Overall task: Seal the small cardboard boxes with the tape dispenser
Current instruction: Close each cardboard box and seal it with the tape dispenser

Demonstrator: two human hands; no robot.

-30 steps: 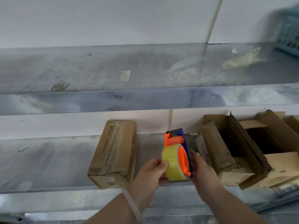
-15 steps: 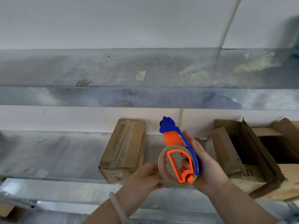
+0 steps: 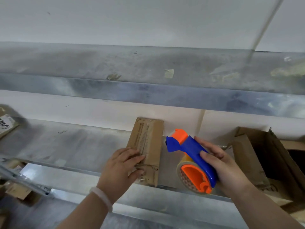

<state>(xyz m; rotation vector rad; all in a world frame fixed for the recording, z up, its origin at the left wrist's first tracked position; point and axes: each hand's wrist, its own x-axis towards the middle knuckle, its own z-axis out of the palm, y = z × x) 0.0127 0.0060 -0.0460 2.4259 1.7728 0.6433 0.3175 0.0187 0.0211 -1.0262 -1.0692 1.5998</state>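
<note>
A small closed cardboard box lies lengthwise on the lower metal shelf, its far end against the wall. My left hand grips the box's near left corner, fingers over the top and thumb on its front end. My right hand holds the blue and orange tape dispenser just right of the box, above the shelf. The clear tape roll sits at its near end, and the orange and blue head points away toward the wall.
An open, empty brown carton stands at the right on the same shelf. An upper metal shelf with tape scraps runs overhead. At the far left edge lies a printed packet. Metal rails and cardboard bits sit lower left.
My left hand let go of the tape roll and moved left onto the small box. My right hand turned the dispenser so its blue back faces up. The view shifted left.
</note>
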